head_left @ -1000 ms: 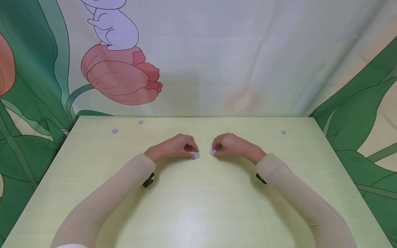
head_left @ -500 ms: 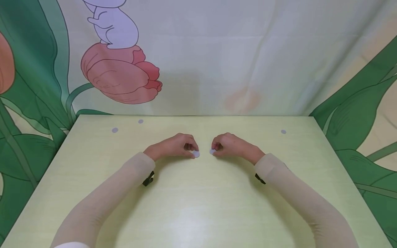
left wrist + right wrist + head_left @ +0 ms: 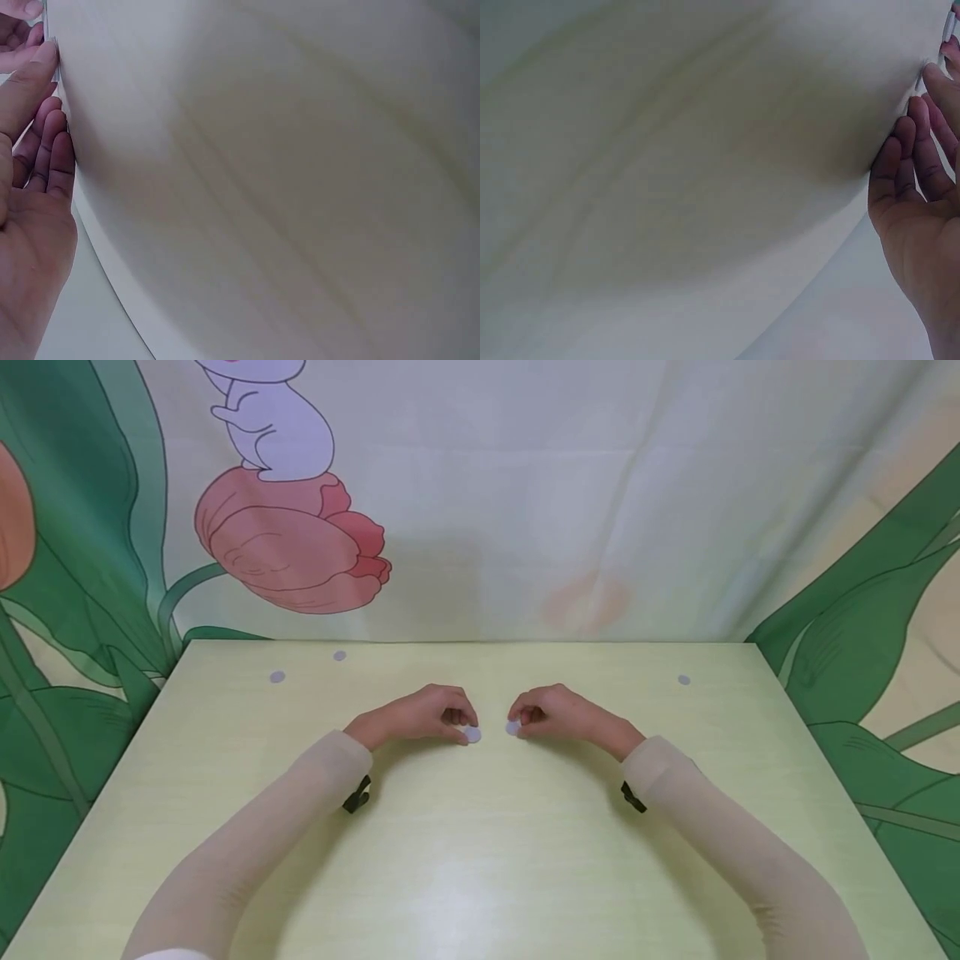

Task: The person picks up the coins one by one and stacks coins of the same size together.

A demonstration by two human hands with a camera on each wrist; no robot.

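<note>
Near the middle of the table in the head view, my left hand (image 3: 423,714) pinches a small pale round disc (image 3: 472,735) between thumb and a finger, low at the tabletop. Facing it, my right hand (image 3: 566,716) pinches a similar pale disc (image 3: 513,727) the same way. A short gap separates the two discs. In the left wrist view the left hand (image 3: 34,202) stands at the left edge, its other fingers bent near the table. The right hand (image 3: 922,187) shows at the right edge of the right wrist view; both discs are hard to make out there.
Two more pale discs lie at the table's back left, one nearer (image 3: 277,677) and one farther (image 3: 340,656). Another disc (image 3: 684,680) lies at the back right. Behind the pale yellow table (image 3: 465,860) hangs a printed curtain (image 3: 510,502).
My right wrist has shifted slightly to the right, and its fingers sit a little differently around the disc. The left hand and the loose discs stay about where they were.
</note>
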